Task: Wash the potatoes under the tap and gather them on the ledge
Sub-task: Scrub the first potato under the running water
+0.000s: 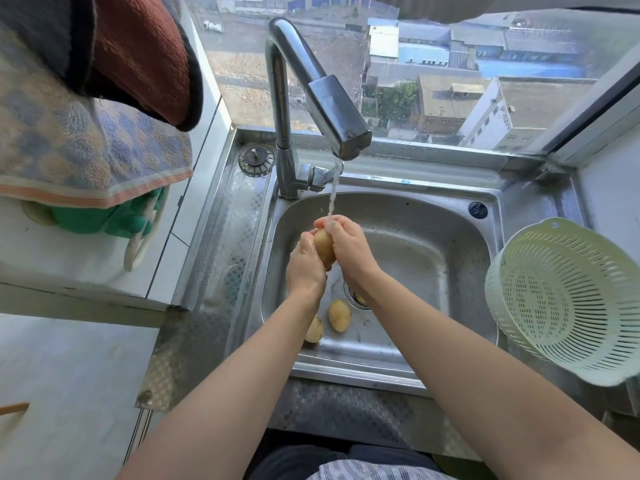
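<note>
A yellow-brown potato (324, 249) is held over the steel sink (433, 237), right under the water stream (333, 192) running from the chrome tap (337, 119). My left hand (304, 265) grips the potato from the left and my right hand (348, 247) wraps it from the right and top, where the water lands. Two more potatoes lie on the sink floor, one (339, 315) near the drain and one (314, 330) partly hidden by my left forearm. Another potato (361, 299) shows a small part at the drain, under my right wrist.
A pale green plastic colander (561, 299) leans on the ledge right of the sink. Patterned steel ledge (225, 258) runs along the left, with a drain stopper (256, 160) at its far end. Towels (86, 140) hang at upper left over green gloves (114, 216). A window stands behind the tap.
</note>
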